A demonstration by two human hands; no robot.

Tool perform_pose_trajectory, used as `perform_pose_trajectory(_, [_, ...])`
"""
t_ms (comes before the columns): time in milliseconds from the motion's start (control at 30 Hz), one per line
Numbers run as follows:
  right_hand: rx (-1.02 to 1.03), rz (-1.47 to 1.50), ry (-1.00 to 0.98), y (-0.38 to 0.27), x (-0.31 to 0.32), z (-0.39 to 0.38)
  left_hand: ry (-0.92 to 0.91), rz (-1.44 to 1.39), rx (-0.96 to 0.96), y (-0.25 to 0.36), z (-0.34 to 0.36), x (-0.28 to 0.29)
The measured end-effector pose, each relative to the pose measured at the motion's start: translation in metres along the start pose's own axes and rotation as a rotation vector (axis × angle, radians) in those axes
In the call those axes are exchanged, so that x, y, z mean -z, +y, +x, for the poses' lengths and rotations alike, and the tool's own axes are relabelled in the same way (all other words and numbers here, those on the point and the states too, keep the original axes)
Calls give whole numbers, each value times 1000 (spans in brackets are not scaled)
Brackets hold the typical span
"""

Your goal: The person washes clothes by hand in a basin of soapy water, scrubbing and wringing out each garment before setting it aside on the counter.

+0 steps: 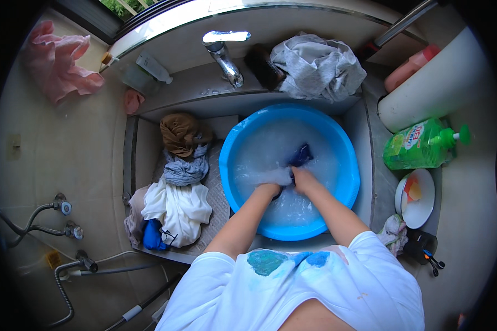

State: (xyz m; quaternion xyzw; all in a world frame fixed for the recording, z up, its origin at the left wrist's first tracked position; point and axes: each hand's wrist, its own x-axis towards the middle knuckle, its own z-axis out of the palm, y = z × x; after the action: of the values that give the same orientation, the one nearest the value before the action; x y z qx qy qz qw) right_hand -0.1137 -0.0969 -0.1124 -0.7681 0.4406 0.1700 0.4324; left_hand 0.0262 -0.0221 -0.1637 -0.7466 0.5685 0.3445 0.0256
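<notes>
A large blue basin (230, 190) holds cloudy, sudsy water (259, 149). Both my hands are down in it, around a wet dark blue cloth (300, 155). The fingers of my right hand (302, 180) are closed on the cloth, and one end of it sticks up above the water beyond them. My left hand (270, 191) is closed at the other side, where a dark bit of the same cloth shows beneath it. White foam (276, 176) lies between the hands and covers most of the left fingers. Whether the cloth is a garment cannot be made out.
Left of the basin lie a brown cloth (182, 134), a grey-blue cloth (186, 165) and a white garment (176, 207). Behind stand a chrome faucet (225, 60) and a heaped grey cloth (317, 66). At right are a green pump bottle (417, 146) and a white bowl (419, 212).
</notes>
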Motion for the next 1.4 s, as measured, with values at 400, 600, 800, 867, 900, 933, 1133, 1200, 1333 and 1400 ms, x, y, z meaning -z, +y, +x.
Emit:
perform_pose_trajectory(400, [-12, 462, 280, 14, 83, -48, 418, -352, -37, 25, -73, 113])
perform_pose_trajectory(600, [684, 1056, 408, -53, 51, -98, 670, -455, -718, 118, -142, 170])
perform_pose_trajectory(800, [482, 1415, 566, -63, 64, -128, 681, -958, -357, 93, -151, 140])
perform_pose_trajectory(867, [448, 1598, 336, -70, 69, -146, 419, -1536, 150, 72, -136, 117])
perform_pose_trajectory(900, [445, 1589, 332, -76, 67, -158, 422, -1546, 152, 60, -128, 100])
perform_pose_trajectory(933, [493, 1637, 255, -84, 62, -167, -13, -1879, 176, 44, -118, 83])
perform_pose_trajectory(1133, [397, 1334, 170, -98, 0, -159, 42, -1468, -658, 47, -101, 72])
perform_pose_trajectory(1200, [716, 530, 643, -106, -1, -140, 170, -1556, -659, 56, -111, 79])
perform_pose_trajectory(1333, [604, 284, 1036, -85, 22, -85, -235, -2273, -636, 71, -95, 88])
perform_pose_trajectory(1400, [595, 325, 1037, -84, 38, -66, -223, -2317, -841, 52, -66, 58])
